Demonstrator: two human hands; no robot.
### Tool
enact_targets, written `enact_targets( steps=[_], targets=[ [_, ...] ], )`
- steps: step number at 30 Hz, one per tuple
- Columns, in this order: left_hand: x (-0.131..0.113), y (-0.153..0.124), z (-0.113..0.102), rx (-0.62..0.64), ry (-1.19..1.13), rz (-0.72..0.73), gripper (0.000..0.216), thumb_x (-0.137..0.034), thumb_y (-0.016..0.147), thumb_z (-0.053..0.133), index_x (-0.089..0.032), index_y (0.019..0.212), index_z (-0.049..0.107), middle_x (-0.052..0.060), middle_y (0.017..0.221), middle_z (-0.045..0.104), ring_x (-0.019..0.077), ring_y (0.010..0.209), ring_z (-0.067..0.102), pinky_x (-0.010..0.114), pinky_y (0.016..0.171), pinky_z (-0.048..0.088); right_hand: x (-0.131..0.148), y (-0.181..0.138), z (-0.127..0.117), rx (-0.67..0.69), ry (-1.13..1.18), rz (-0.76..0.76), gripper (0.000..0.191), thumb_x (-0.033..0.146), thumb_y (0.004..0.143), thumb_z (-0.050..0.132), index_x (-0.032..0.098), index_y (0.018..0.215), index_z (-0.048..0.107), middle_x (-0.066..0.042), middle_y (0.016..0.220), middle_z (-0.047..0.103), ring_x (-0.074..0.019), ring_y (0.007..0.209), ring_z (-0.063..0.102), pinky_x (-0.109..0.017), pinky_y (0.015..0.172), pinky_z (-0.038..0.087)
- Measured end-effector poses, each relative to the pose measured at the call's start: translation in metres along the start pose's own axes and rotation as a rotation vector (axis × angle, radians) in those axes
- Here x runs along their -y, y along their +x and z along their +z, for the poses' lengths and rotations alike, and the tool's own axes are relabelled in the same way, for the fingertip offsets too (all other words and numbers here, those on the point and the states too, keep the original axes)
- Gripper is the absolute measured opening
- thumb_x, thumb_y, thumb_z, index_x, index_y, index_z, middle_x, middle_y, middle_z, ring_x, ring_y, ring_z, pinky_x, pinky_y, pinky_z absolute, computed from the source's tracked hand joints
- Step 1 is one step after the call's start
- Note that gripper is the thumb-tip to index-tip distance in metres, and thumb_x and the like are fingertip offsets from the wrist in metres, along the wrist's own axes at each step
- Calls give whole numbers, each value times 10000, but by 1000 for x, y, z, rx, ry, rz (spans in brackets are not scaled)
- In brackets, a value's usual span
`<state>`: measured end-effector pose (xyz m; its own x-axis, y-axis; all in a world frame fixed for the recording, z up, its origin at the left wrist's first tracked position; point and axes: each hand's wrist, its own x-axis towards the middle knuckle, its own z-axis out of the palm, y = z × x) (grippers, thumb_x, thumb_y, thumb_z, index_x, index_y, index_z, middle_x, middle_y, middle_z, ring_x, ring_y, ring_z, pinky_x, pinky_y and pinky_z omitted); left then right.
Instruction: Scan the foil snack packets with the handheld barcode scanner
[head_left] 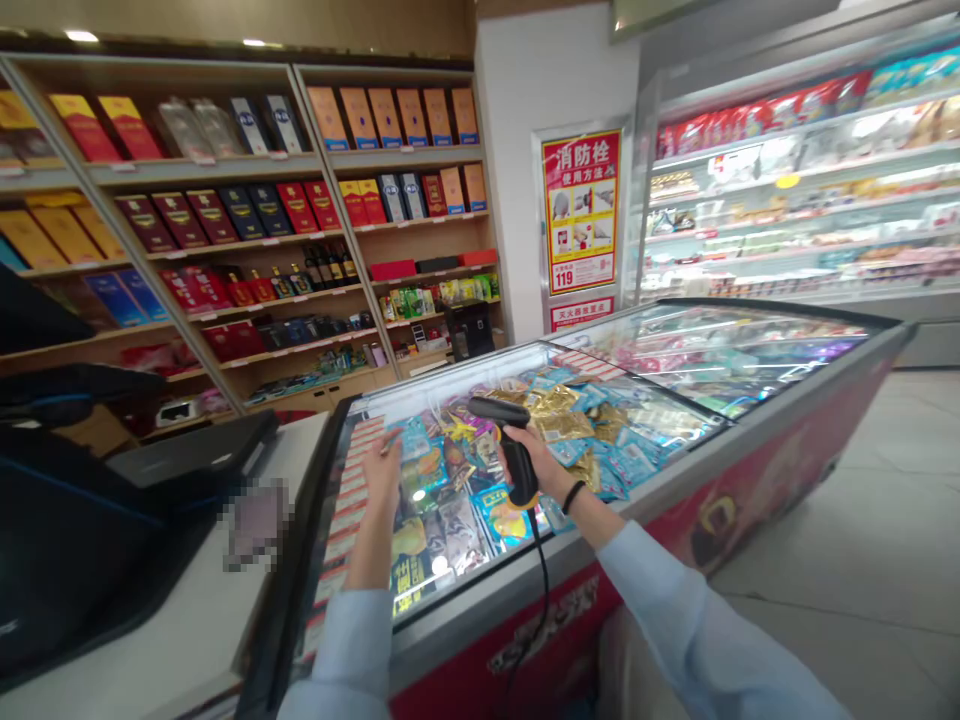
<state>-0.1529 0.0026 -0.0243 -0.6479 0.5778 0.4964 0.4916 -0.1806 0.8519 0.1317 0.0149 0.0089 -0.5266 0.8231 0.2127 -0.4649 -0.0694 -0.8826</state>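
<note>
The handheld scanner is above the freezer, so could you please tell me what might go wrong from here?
If the right hand's grip loosens, the scanner could drop onto the freezer's glass top. Its cable, hanging past the front rim, might snag there and tug the scanner.

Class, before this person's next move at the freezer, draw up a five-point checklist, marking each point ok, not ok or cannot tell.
1. Scanner held: ok, the right grip is wrapped around it.
2. Cable untangled: ok where visible, hanging without a knot.
3. Left grip free: cannot tell, it is curled and may hide something small.
4. Packets in view: ok, blue and gold ones lie in the freezer.
5. Barcode under the scanner: cannot tell, none is readable.
</note>
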Motion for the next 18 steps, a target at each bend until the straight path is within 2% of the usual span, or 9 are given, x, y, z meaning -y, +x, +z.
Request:
enact_targets(
  steps=[4,7,12,18],
  targets=[
    [-59,-26,53,143,-97,-27,363,-310,750,579,-162,1049,724,48,791,702,187,705,621,331,737,528,26,-19,-34,-80,0,-47,342,509,731,639,177,764,562,20,492,589,-126,350,525,-217,326,398],
    [-87,-48,83,206,-119,-3,346,-290,763,575,-153,1041,730,30,737,677,150,626,563,285,669,491,37,-30,-59,-144,-1,-74,365,507,722,647,173,854,585,28,504,590,-130,339,517,-222,314,385],
    [-111,-72,123,286,-108,12,305,-222,781,583,-151,1037,733,16,698,657,131,599,525,262,649,456,48,-40,-101,-210,-8,-118,377,522,717,650,177,857,591,27,505,582,-141,348,524,-239,323,410],
    [-130,-62,181,334,-103,26,331,-161,778,616,-158,1094,716,52,833,709,180,791,630,327,831,492,53,-27,-136,-300,10,-172,344,511,706,673,190,781,576,20,501,588,-140,347,521,-239,320,393]
  ],
)
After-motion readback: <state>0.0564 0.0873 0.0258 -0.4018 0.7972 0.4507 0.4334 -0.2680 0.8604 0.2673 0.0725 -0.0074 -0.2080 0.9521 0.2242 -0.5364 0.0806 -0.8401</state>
